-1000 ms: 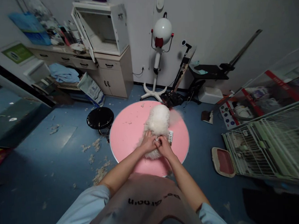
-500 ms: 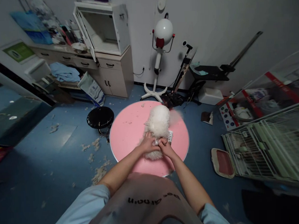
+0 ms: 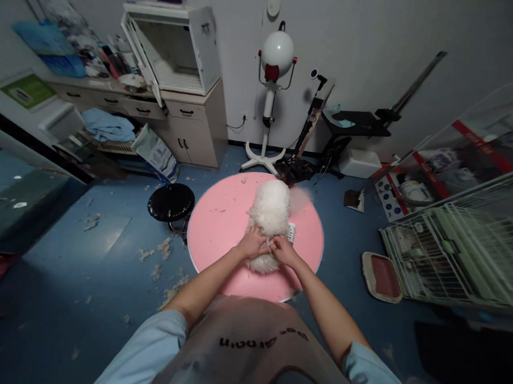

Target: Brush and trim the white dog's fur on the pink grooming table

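Observation:
A small white fluffy dog is on the round pink table, its fur spreading on both sides of my hands. My left hand has its fingers curled into the fur at the dog's middle. Close beside it, my right hand is closed in a pinch against the same fur. What the fingertips hold, perhaps only fur, is too small to make out. A white item with dark markings shows just beyond my right hand, on the table by the dog.
A black round stool stands left of the table, with fur clumps on the floor. Behind are a white stand dryer and a cabinet. At right are a wire cage and a shallow tray.
The fingers of both hands have shifted slightly in the fur. A pale bit seen between them earlier is now hardly visible. The dog stays in place; the view has moved a little.

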Demonstrator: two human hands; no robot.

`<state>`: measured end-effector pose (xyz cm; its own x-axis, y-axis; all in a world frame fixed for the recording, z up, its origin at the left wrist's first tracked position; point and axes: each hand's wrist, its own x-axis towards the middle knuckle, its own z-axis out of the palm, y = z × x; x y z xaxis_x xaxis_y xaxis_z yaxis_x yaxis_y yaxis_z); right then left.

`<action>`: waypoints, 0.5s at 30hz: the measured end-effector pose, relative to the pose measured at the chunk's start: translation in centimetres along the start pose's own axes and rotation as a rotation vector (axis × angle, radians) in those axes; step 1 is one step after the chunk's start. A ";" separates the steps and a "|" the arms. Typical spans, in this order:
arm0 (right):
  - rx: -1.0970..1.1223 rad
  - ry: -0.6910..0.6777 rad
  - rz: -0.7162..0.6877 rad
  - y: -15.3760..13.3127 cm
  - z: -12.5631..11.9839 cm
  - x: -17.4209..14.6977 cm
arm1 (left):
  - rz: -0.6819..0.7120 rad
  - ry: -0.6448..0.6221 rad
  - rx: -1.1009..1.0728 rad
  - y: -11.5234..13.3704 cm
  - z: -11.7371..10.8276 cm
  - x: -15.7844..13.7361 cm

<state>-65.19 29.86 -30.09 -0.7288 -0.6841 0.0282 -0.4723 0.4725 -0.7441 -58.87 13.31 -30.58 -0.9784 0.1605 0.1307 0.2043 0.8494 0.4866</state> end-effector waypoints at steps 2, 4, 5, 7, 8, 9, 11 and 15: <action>0.054 0.023 0.019 0.5 0.3 0.0 | -0.004 -0.004 -0.019 -0.2 0.1 0.0; 0.061 0.045 0.039 0.9 0.6 0.0 | -0.011 -0.007 -0.036 -0.4 0.3 0.1; 0.062 0.057 0.048 1.0 0.8 0.0 | -0.013 -0.004 -0.043 -0.5 0.4 0.1; 0.061 0.076 0.062 1.0 1.2 0.0 | -0.010 0.010 -0.053 -0.5 0.5 0.1; 0.058 0.084 0.067 0.9 1.3 0.0 | -0.008 0.017 -0.058 -0.5 0.6 0.1; 0.055 0.092 0.073 0.8 1.4 -0.1 | -0.008 0.021 -0.065 -0.5 0.6 0.1; 0.026 0.106 0.072 0.5 1.5 -0.1 | -0.017 0.019 -0.078 -0.5 0.6 0.0; -0.066 0.058 0.045 0.1 1.3 0.0 | -0.022 0.008 -0.071 -0.6 0.6 -0.1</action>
<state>-64.59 29.16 -31.06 -0.7763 -0.6294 0.0358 -0.4692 0.5388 -0.6997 -58.94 13.12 -31.39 -0.9825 0.1378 0.1254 0.1844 0.8149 0.5495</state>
